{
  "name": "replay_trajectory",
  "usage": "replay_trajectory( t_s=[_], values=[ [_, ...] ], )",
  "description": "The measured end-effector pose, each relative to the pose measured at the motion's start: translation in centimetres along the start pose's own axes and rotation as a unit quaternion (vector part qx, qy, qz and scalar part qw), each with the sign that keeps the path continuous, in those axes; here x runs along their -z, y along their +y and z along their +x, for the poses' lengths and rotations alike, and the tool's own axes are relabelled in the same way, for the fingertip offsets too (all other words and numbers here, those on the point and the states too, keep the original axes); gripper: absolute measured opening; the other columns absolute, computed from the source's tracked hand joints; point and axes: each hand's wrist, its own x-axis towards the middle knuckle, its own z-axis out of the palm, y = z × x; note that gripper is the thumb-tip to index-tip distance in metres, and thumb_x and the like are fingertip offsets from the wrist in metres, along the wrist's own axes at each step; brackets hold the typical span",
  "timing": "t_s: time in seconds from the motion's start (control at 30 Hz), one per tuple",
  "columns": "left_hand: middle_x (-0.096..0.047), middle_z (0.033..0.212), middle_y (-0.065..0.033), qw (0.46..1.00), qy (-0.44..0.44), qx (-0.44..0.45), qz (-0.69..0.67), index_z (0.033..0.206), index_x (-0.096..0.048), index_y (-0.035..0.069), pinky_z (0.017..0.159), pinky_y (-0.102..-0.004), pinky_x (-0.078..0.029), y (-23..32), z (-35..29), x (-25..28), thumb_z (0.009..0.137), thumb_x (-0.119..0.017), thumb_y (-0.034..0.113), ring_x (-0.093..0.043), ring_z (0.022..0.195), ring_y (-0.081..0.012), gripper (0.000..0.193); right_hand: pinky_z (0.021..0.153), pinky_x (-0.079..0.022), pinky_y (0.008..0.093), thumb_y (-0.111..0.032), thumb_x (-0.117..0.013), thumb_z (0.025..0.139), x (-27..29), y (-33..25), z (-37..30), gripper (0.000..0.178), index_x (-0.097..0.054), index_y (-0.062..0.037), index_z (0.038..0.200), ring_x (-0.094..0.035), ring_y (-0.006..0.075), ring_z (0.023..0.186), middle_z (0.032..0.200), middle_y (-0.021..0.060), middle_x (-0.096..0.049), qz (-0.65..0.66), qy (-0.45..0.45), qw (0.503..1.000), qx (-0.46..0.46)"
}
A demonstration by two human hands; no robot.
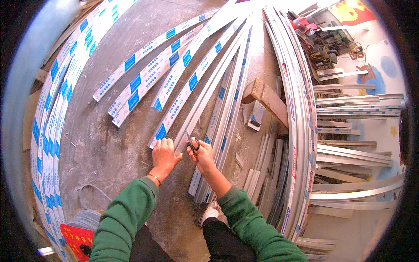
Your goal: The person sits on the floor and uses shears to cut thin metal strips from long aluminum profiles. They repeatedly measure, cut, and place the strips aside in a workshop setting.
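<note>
My right hand (202,158) is closed round a pair of scissors (196,146) with dark handles, its blades pointing up and away. Just left of it, my left hand (164,156) has its fingers curled at the near end of a long grey-white profile strip (194,115), the thumb by the strip's end. Under the fingers, the grip itself is partly hidden. Beside that hand ends another strip with blue-and-white film (183,91). To the right, more long profiles (218,144) lie fanned out, running toward the far side.
Filmed strips (52,113) curve along the left. A spool of grey cord (83,219) with a red face stands at lower left. On the right are a wooden block (270,102), a long stack of profiles (301,131), racked offcuts (353,153) and power tools (325,52).
</note>
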Motion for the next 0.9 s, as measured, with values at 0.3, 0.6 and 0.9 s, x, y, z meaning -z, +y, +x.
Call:
replay_trajectory(
  t_s=[0.3, 0.6, 0.9],
  values=[
    [-0.058, 0.096, -0.0108, 1.0, 0.006, -0.005, -0.006, 0.094, -0.056, 0.006, 0.082, -0.04, -0.051, 0.3, -0.1, 0.1, 0.06, -0.087, 0.038, -0.058, 0.097, -0.0281, 0.055, 0.041, -0.037, 0.0181, -0.035, -0.065, 0.096, 0.9, -3.9, 5.2, 0.034, -0.066, -0.0017, 0.094, -0.054, 0.0051, 0.051, 0.069, 0.0023, -0.063, -0.016, 0.031, 0.997, 0.066],
    [-0.058, 0.095, -0.011, 1.0, 0.009, -0.007, -0.017, 0.093, -0.055, 0.006, 0.082, -0.0406, -0.051, -0.1, 0.0, -0.2, 0.061, -0.087, 0.036, -0.058, 0.096, -0.0287, 0.055, 0.038, -0.037, 0.0191, -0.034, -0.069, 0.094, 1.6, -8.0, 10.1, 0.033, -0.064, -0.0012, 0.089, -0.056, 0.0072, 0.052, 0.07, 0.0046, -0.063, -0.02, 0.055, 0.995, 0.085],
    [-0.059, 0.092, -0.0157, 0.999, 0.031, -0.018, -0.036, 0.088, -0.054, 0.003, 0.081, -0.043, -0.051, -0.2, 0.0, -0.4, 0.061, -0.086, 0.034, -0.059, 0.092, -0.033, 0.052, 0.041, -0.04, 0.0198, -0.034, -0.072, 0.091, 2.1, -10.3, 12.6, 0.035, -0.065, -0.0005, 0.09, -0.058, 0.0074, 0.055, 0.073, 0.0058, -0.066, -0.078, 0.079, 0.99, 0.09]
  ],
)
